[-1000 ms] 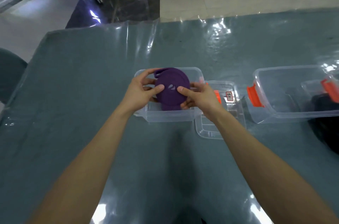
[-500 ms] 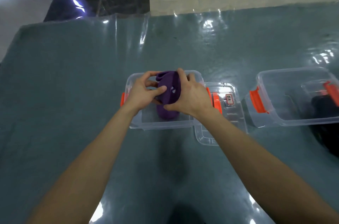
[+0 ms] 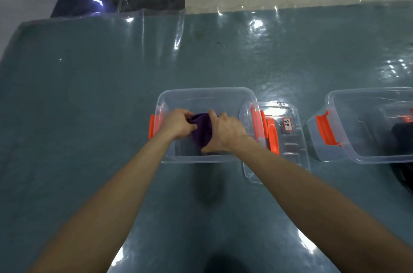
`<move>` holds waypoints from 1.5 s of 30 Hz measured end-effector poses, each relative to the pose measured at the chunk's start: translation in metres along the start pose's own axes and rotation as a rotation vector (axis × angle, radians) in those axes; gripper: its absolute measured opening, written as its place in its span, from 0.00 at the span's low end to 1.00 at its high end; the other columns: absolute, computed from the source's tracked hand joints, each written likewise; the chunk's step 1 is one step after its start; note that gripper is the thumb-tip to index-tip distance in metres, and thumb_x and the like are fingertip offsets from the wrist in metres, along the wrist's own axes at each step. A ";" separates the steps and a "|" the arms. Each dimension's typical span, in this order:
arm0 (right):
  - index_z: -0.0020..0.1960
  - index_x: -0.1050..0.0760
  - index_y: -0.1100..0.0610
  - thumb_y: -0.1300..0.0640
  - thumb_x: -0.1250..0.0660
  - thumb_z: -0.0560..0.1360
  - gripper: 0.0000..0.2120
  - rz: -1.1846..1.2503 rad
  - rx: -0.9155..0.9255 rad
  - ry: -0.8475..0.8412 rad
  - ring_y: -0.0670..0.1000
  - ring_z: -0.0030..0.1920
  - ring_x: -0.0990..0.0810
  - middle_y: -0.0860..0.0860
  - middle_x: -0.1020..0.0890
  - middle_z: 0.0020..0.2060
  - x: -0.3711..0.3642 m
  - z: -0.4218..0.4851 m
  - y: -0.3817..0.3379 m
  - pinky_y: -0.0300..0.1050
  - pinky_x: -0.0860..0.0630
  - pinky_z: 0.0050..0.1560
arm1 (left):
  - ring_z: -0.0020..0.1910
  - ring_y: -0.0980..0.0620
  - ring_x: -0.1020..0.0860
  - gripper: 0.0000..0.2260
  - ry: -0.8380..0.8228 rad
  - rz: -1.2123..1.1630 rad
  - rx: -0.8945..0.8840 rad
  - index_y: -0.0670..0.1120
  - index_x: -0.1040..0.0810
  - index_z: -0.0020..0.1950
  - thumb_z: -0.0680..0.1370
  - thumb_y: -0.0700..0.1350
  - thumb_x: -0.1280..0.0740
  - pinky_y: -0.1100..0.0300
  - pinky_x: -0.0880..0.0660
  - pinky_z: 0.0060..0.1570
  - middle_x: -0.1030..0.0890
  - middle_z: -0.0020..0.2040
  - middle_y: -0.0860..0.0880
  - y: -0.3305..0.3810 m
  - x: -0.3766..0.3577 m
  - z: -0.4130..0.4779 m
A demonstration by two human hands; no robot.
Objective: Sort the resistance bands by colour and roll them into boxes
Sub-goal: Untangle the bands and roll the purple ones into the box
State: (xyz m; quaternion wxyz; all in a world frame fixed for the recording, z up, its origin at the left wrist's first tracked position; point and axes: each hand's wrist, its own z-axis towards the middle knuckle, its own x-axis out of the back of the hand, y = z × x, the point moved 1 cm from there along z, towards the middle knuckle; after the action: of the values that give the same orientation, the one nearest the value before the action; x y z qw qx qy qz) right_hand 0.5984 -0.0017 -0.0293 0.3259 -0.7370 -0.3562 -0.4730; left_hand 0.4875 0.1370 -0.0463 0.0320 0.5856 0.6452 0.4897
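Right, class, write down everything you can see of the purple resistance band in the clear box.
The purple resistance band is a dark violet, matte, rubbery-looking strip rolled into a compact bundle. It sits low inside the clear box, near the middle. The left hand grips its left side and the right hand wraps over its right side, hiding much of it. Whether it rests on the box floor cannot be told.

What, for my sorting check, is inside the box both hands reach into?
A purple band, gripped by the left hand and right hand. The box floor beneath them is covered.
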 end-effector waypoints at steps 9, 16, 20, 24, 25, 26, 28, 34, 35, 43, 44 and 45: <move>0.75 0.39 0.55 0.29 0.19 0.57 0.58 -0.098 -0.022 -0.033 0.59 0.50 0.17 0.56 0.22 0.55 -0.005 0.021 -0.001 0.51 0.25 0.44 | 0.49 0.44 0.13 0.12 0.061 0.203 0.023 0.45 0.13 0.61 0.78 0.39 0.24 0.47 0.16 0.55 0.11 0.50 0.45 0.002 -0.010 0.018; 0.65 0.32 0.61 0.32 0.16 0.56 0.51 -0.101 -0.074 -0.037 0.56 0.52 0.16 0.54 0.19 0.54 -0.012 0.029 0.001 0.48 0.26 0.44 | 0.52 0.44 0.14 0.12 0.110 0.247 0.056 0.43 0.13 0.61 0.78 0.40 0.22 0.52 0.19 0.51 0.12 0.53 0.44 0.003 -0.015 0.025; 0.66 0.31 0.62 0.35 0.15 0.57 0.51 -0.052 -0.081 -0.076 0.57 0.55 0.16 0.55 0.20 0.56 -0.016 0.033 0.006 0.48 0.23 0.48 | 0.55 0.41 0.15 0.13 0.107 0.280 0.039 0.41 0.14 0.62 0.78 0.41 0.22 0.52 0.20 0.54 0.12 0.55 0.42 0.004 -0.021 0.026; 0.69 0.33 0.62 0.34 0.14 0.56 0.54 -0.037 -0.071 -0.099 0.57 0.57 0.17 0.56 0.21 0.59 -0.018 0.036 0.007 0.50 0.20 0.52 | 0.56 0.41 0.15 0.14 0.110 0.276 0.042 0.40 0.14 0.62 0.77 0.41 0.22 0.48 0.19 0.59 0.13 0.55 0.41 0.004 -0.021 0.026; 0.70 0.33 0.63 0.33 0.14 0.56 0.56 -0.040 -0.071 -0.110 0.58 0.58 0.17 0.56 0.21 0.60 -0.017 0.036 0.007 0.51 0.18 0.55 | 0.56 0.41 0.15 0.14 0.111 0.268 0.045 0.40 0.14 0.62 0.77 0.41 0.21 0.47 0.19 0.59 0.13 0.55 0.41 0.004 -0.020 0.026; 0.70 0.34 0.63 0.33 0.13 0.55 0.57 -0.039 -0.075 -0.131 0.58 0.60 0.17 0.57 0.22 0.61 -0.016 0.036 0.007 0.53 0.18 0.58 | 0.55 0.42 0.15 0.13 0.110 0.260 0.047 0.40 0.14 0.61 0.77 0.41 0.21 0.47 0.18 0.59 0.12 0.55 0.41 0.005 -0.020 0.025; 0.72 0.34 0.63 0.33 0.12 0.54 0.59 0.005 -0.091 -0.188 0.59 0.63 0.19 0.58 0.23 0.63 -0.010 0.033 0.008 0.55 0.18 0.62 | 0.52 0.43 0.15 0.11 0.104 0.245 0.055 0.39 0.14 0.57 0.77 0.40 0.21 0.49 0.19 0.54 0.12 0.53 0.41 0.006 -0.018 0.024; 0.70 0.26 0.62 0.44 0.21 0.75 0.32 0.245 -0.064 -0.127 0.60 0.61 0.17 0.58 0.18 0.63 0.031 -0.010 0.034 0.51 0.19 0.58 | 0.63 0.40 0.17 0.19 0.115 0.338 0.121 0.39 0.19 0.67 0.80 0.47 0.23 0.46 0.21 0.66 0.16 0.63 0.41 0.005 -0.005 0.008; 0.67 0.22 0.60 0.49 0.25 0.79 0.22 0.327 -0.032 0.009 0.59 0.58 0.16 0.57 0.15 0.60 0.035 -0.025 0.042 0.50 0.19 0.58 | 0.64 0.40 0.18 0.21 0.138 0.415 0.077 0.40 0.20 0.70 0.80 0.47 0.24 0.46 0.21 0.66 0.16 0.66 0.41 0.007 -0.004 0.003; 0.57 0.18 0.54 0.64 0.37 0.80 0.12 0.844 -0.485 0.610 0.53 0.50 0.15 0.50 0.14 0.50 -0.022 -0.123 0.100 0.49 0.20 0.56 | 0.83 0.42 0.37 0.37 -0.094 1.262 -0.715 0.57 0.34 0.83 0.76 0.53 0.24 0.44 0.37 0.80 0.36 0.84 0.44 0.034 -0.049 -0.010; 0.60 0.19 0.57 0.63 0.35 0.80 0.11 0.798 -0.536 0.530 0.56 0.53 0.16 0.52 0.15 0.54 -0.034 -0.122 0.106 0.49 0.22 0.56 | 0.85 0.42 0.41 0.36 -0.121 1.357 -0.740 0.59 0.37 0.85 0.79 0.51 0.26 0.42 0.43 0.83 0.40 0.86 0.43 0.035 -0.055 -0.007; 0.62 0.21 0.58 0.62 0.34 0.80 0.11 0.748 -0.560 0.467 0.60 0.55 0.17 0.55 0.17 0.58 -0.044 -0.121 0.110 0.49 0.25 0.55 | 0.87 0.41 0.44 0.35 -0.136 1.441 -0.757 0.60 0.39 0.86 0.81 0.50 0.29 0.41 0.47 0.84 0.44 0.88 0.43 0.036 -0.060 -0.004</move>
State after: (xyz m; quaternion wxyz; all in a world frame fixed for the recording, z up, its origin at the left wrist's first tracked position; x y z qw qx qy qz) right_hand 0.6207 -0.1687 -0.0451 0.3336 -0.7477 0.1535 -0.5532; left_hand 0.5298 0.0813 -0.0514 -0.0561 0.8346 -0.1022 0.5384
